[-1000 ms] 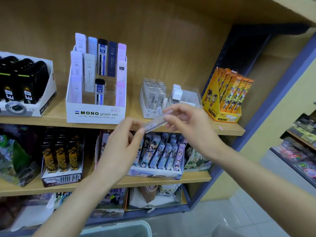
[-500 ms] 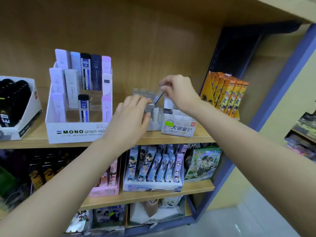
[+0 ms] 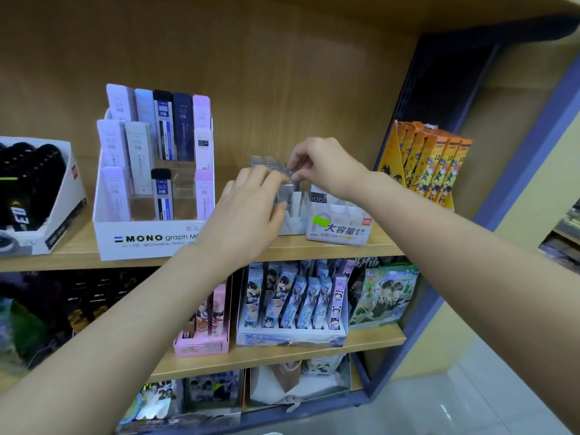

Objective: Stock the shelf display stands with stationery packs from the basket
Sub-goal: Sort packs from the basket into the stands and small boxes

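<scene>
On the upper shelf (image 3: pixel 329 248) stands a small white display stand (image 3: pixel 293 222) holding several clear lead packs (image 3: pixel 266 161). My right hand (image 3: pixel 324 166) pinches one clear pack (image 3: pixel 294 174) by its top, over the stand's back rows. The pack's lower part is hidden behind the others. My left hand (image 3: pixel 251 211) rests its fingers against the front packs (image 3: pixel 284 193) in the same stand, with the thumb just below them. The basket is out of view.
A white Mono lead display (image 3: pixel 150 237) stands left of the hands, with a white box with green print (image 3: pixel 339 229) and orange packs (image 3: pixel 430 158) to the right. A box of black items (image 3: pixel 47 215) sits far left. Lower shelves hold cartoon-printed packs (image 3: pixel 295 299).
The right hand carried the clear pack up from in front of the shelf to the small stand and lowered it among the packs. The left hand moved up onto the front packs.
</scene>
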Motion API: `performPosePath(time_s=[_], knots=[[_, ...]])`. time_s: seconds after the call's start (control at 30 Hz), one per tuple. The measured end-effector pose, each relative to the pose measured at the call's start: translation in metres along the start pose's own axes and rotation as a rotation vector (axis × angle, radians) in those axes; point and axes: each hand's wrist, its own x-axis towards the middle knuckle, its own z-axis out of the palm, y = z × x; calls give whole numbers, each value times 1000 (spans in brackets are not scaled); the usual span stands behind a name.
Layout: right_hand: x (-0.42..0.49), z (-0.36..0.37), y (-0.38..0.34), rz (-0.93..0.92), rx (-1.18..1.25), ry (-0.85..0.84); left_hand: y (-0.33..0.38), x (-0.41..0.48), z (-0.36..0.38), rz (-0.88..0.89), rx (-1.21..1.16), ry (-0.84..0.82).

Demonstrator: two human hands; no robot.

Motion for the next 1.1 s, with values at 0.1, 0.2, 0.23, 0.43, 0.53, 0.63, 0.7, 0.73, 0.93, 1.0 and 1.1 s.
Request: performPosePath(time_s=[0.1, 0.2, 0.23, 0.43, 0.53, 0.63, 0.7, 0.73, 0.93, 1.0, 1.1], knots=[[-2, 8, 0, -1, -31, 85, 0, 2, -2, 7, 13, -17], [-10, 11, -4, -15, -144, 147, 1, 3, -7, 22, 52, -39], [-13, 11, -5, -19, -188, 170, 3, 2, -10, 28, 68, -38], [-61, 11, -14, -108, -357, 337, 9, -31, -38, 98, 201, 54], [-92, 18, -19, -167, -378, 355, 4, -67, -48, 124, 276, 54], [-123, 36, -23, -207, -373, 281, -8, -110, -47, 105, 286, 25], [-142, 55, -25, -248, -391, 245, -22, -139, -42, 76, 279, -17], [-151, 66, -25, -264, -402, 220, -30, -153, -37, 60, 275, -45], [-198, 144, -24, -309, -379, 50, -75, -231, 5, -50, 218, -240], [-214, 176, -22, -339, -379, -21, -89, -257, 22, -95, 201, -282], [-246, 233, -18, -344, -335, -204, -109, -296, 47, -171, 168, -325]])
